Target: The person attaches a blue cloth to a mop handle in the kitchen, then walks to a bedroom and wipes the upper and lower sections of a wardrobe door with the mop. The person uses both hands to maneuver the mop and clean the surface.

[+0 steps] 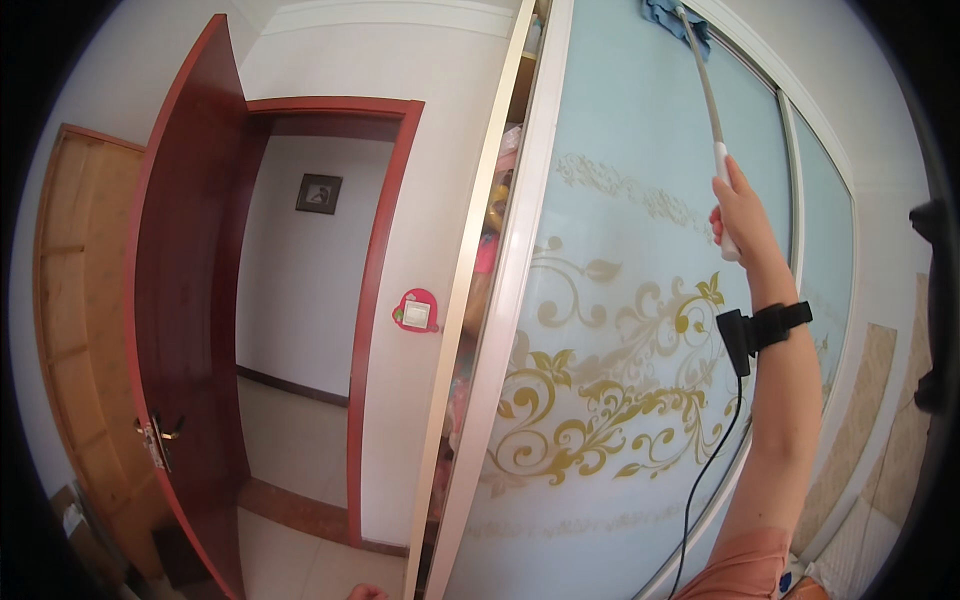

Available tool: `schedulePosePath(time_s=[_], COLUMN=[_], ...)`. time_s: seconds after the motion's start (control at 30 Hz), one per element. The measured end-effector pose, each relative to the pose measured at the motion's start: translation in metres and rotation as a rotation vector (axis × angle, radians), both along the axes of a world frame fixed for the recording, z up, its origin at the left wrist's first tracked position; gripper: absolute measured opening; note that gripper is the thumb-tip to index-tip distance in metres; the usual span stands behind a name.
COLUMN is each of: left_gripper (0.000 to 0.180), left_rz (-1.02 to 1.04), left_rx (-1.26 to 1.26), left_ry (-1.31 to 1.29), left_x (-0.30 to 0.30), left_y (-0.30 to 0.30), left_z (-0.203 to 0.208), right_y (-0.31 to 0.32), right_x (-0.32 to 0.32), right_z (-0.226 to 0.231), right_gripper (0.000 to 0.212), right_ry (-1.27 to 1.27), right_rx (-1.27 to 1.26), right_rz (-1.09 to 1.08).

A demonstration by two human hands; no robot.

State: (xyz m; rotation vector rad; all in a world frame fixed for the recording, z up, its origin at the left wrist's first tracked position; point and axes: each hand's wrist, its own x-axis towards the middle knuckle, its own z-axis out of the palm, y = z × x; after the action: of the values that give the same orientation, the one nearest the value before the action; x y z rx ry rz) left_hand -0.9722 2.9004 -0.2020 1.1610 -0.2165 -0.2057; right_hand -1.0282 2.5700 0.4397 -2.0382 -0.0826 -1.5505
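- While your left hand (368,592) barely shows at the bottom edge of the frame, only a few fingers are visible, so I cannot tell whether they are apart, together or holding anything.
- Your right forearm rises from the lower right with a black wrist strap (770,328) around it; a black cable (712,450) runs from its housing out of the lower edge.
- Your right hand (742,205), right of centre in the upper half, is closed around the white grip (730,248) of a metal pole (705,85).
- That pole reaches to a blue cloth (660,14) at the top edge of the frame, by the upper end of a frosted wardrobe panel (620,110) with gold scrollwork (590,440).
- The wiping looks to be under way at the panel's top. How much is done or left I can't judge: the glass shows no clear line between wiped and unwiped parts.
- The cloth is cut off above, so its fastening and its contact with the glass are hard to make out.
- Left of the panel, a narrow opening shows stored items (490,210), too cramped to identify.
- Farther off, at left, a dark red door (190,250) stands open beside its doorway.
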Motion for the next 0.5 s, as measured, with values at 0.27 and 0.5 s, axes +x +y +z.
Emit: schedulePosePath(time_s=[0.27,0.5], left_gripper=[0.011,0.011], left_rz=[0.011,-0.002], left_rx=[0.057,0.047], left_ry=[-0.032,-0.051], left_x=[-0.022,-0.030], left_y=[0.018,0.029], left_z=[0.011,0.012], right_y=[0.094,0.150], right_x=[0.022,0.034], right_z=[-0.006,-0.006], right_gripper=[0.059,0.061], right_ry=[0.006,0.070], right_rx=[-0.025,-0.110], right_rz=[0.098,0.120])
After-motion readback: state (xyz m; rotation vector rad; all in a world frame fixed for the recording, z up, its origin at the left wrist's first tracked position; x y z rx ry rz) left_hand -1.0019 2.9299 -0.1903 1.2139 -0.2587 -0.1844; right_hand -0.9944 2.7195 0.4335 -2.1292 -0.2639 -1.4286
